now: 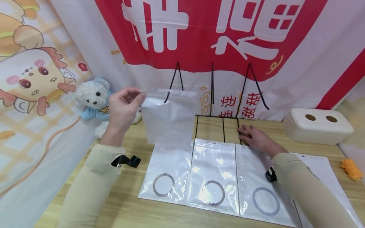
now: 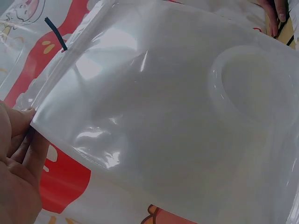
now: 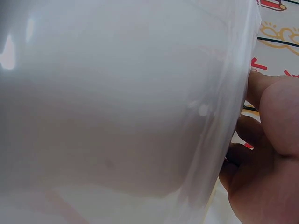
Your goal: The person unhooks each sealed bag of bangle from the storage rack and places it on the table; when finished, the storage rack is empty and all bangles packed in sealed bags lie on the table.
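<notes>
My left hand (image 1: 124, 106) pinches the upper left corner of a translucent zip bag (image 1: 169, 122). A black hook (image 1: 167, 97) of the wire rack shows at the bag's top strip, its tip in front of it. In the left wrist view a pale ring (image 2: 217, 86) shows at the bag. My right hand (image 1: 258, 139) holds a black wire of the rack (image 1: 224, 129) low down, with its fingers over it. In the right wrist view a glossy bag (image 3: 117, 93) hides part of the fingers. More ringed bags (image 1: 214, 171) lie side by side in front of the rack.
Two bare hook arms (image 1: 212, 85) stand right of the held bag. A white box with two round holes (image 1: 317, 126) sits at the back right, an orange item (image 1: 351, 168) beyond it. A plush bear (image 1: 92, 95) leans at left. Printed cloth (image 1: 194, 72) hangs behind.
</notes>
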A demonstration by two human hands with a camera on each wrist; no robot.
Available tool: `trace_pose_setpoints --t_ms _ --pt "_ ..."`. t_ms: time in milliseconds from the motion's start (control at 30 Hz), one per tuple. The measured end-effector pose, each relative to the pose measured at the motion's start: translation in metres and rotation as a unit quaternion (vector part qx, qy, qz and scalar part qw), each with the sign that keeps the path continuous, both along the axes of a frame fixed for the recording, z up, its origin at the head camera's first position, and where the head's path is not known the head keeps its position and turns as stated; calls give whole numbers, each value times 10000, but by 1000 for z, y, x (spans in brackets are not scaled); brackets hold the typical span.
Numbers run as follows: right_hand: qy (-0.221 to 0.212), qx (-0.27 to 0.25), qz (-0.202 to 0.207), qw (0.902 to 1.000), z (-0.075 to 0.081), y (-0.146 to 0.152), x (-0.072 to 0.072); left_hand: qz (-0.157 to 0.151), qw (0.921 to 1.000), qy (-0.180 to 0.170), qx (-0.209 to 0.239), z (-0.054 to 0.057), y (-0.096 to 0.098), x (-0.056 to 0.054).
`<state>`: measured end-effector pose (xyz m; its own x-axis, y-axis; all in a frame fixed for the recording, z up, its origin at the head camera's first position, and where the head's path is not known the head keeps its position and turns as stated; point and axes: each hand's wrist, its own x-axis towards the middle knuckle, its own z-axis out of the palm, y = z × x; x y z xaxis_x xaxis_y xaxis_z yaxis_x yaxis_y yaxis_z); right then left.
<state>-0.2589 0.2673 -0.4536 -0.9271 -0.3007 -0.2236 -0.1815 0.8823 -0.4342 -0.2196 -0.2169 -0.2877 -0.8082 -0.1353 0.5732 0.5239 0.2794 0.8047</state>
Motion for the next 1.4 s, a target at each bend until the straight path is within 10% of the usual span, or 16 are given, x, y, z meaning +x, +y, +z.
trace_pose_setpoints --t_ms 733,1400 --pt "-125 9 -104 9999 0 -1 1 -41 10000 -15 -70 5 -5 39" --pt "-196 -42 -30 9998 3 -1 -1 11 9889 -124 1483 -8 -57 62"
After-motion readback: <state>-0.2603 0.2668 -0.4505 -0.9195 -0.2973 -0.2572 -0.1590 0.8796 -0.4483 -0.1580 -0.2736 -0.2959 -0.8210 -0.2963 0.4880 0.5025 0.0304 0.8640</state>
